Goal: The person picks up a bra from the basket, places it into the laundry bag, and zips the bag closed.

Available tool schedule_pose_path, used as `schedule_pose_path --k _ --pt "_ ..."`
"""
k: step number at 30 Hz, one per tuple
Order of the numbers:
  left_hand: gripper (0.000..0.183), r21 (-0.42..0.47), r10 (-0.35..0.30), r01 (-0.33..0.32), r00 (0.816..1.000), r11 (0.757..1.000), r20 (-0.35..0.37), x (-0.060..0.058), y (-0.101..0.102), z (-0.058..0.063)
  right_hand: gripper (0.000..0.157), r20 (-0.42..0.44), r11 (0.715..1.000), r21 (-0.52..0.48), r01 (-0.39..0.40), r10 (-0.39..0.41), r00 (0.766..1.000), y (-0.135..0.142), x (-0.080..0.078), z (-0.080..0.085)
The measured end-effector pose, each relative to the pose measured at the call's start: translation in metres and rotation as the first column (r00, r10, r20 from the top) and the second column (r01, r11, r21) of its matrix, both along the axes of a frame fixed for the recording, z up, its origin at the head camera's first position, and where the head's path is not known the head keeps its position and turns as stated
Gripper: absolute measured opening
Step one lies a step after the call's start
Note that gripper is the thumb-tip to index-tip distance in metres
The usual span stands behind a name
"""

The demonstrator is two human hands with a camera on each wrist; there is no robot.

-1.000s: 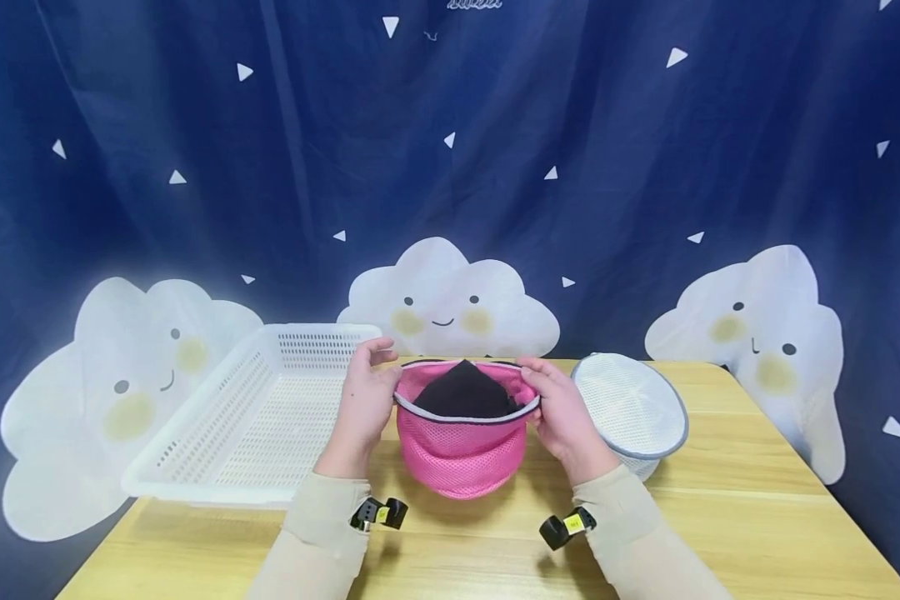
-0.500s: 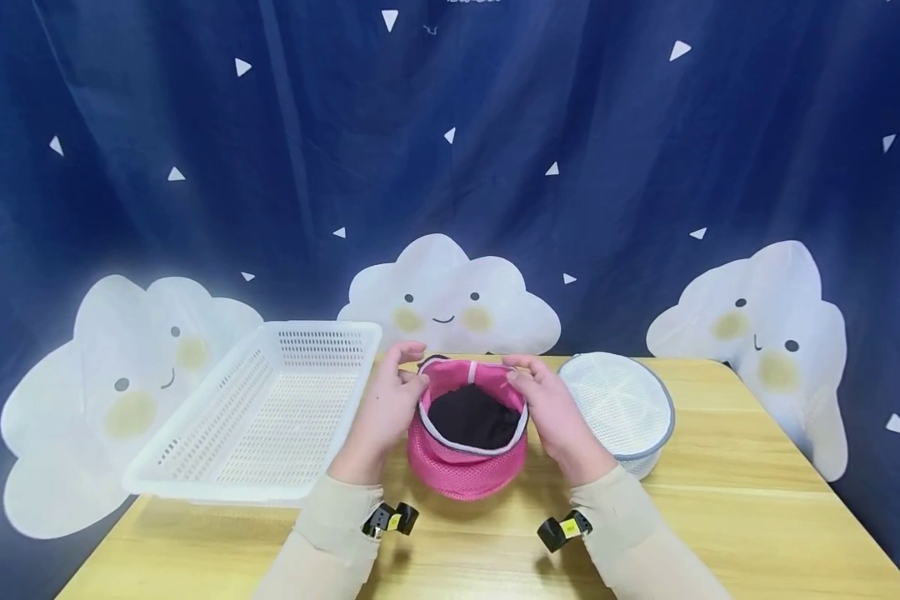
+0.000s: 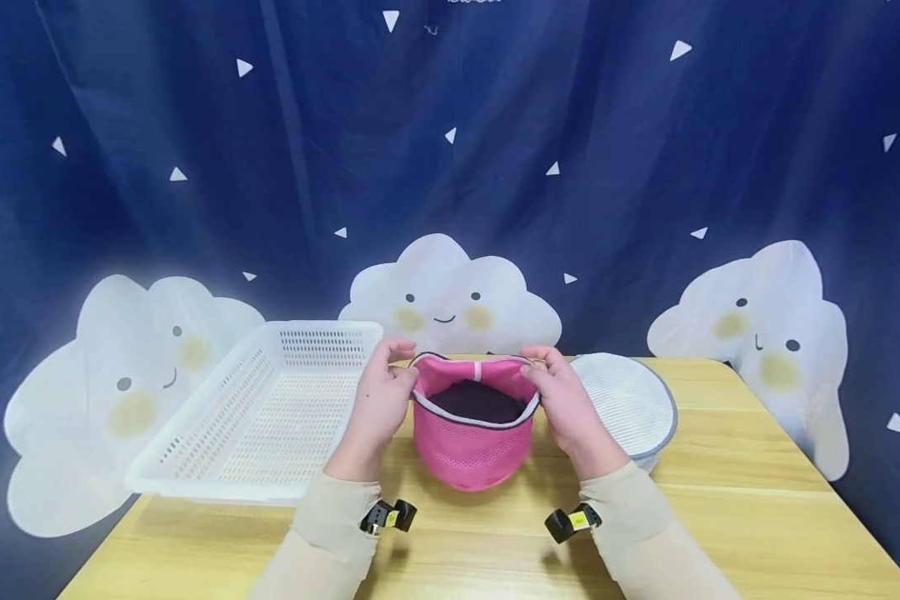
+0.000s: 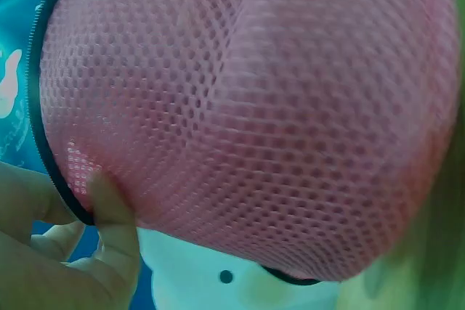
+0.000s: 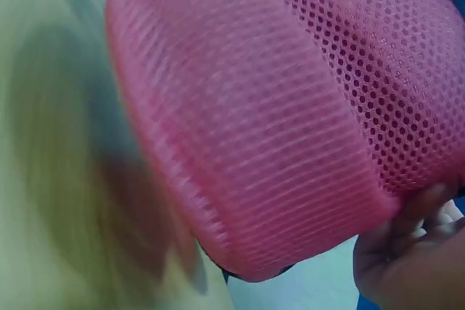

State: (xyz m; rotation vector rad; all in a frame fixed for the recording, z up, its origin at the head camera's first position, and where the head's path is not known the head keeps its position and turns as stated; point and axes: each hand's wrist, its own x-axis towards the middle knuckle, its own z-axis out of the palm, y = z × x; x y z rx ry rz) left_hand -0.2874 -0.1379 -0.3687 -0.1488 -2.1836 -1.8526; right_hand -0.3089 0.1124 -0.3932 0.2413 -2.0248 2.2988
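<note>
A pink mesh laundry bag point(image 3: 471, 454) with a zip-edged mouth is held up in the middle of the head view. Black cloth point(image 3: 482, 402) lies inside it. My left hand point(image 3: 382, 396) pinches the rim on its left side; the left wrist view shows thumb and fingers point(image 4: 112, 230) gripping the dark zip edge. On the opposite side, my right hand point(image 3: 566, 400) pinches the rim too, and in the right wrist view its fingers point(image 5: 407, 234) hold the mesh edge. The bag's mouth is spread between both hands.
A white perforated plastic basket point(image 3: 195, 492) stands to the left, close to my left forearm. Behind my right hand sits a round white mesh bag point(image 3: 630, 400) with a grey rim. Both are on the wooden table point(image 3: 735, 517), before a blue curtain point(image 3: 450, 100).
The bag's mouth narrowed as the hands came closer, then widened again as they moved apart. The black cloth sits lower inside than a second ago. The white mesh bag shifted slightly left.
</note>
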Motion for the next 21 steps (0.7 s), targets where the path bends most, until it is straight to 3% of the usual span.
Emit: schedule_pose_path --k 5,9,13,17,21 --pt "0.035 -0.063 -0.003 0.007 0.998 0.998 0.068 -0.007 0.006 -0.014 0.031 -0.004 0.991 0.136 -0.014 0.015 1.000 -0.009 0.000 -0.011" --pt "0.027 -0.041 0.020 -0.016 0.995 0.999 0.102 -0.014 0.010 -0.029 0.035 0.005 0.978 0.209 -0.017 0.016 1.000 -0.015 0.003 -0.017" --pt "0.022 -0.010 0.052 -0.051 0.993 0.999 0.110 -0.016 0.013 -0.036 0.039 -0.005 0.963 0.271 0.018 -0.018 1.000 -0.017 0.003 -0.020" --pt "0.028 0.002 0.072 -0.073 0.988 0.997 0.134 -0.018 0.011 -0.041 0.039 -0.039 0.954 0.295 0.057 -0.047 0.998 -0.020 0.003 -0.023" --pt "0.041 -0.012 0.047 -0.046 0.985 0.999 0.165 -0.022 0.008 -0.048 0.036 -0.084 0.952 0.292 0.087 -0.065 0.994 -0.022 0.003 -0.025"
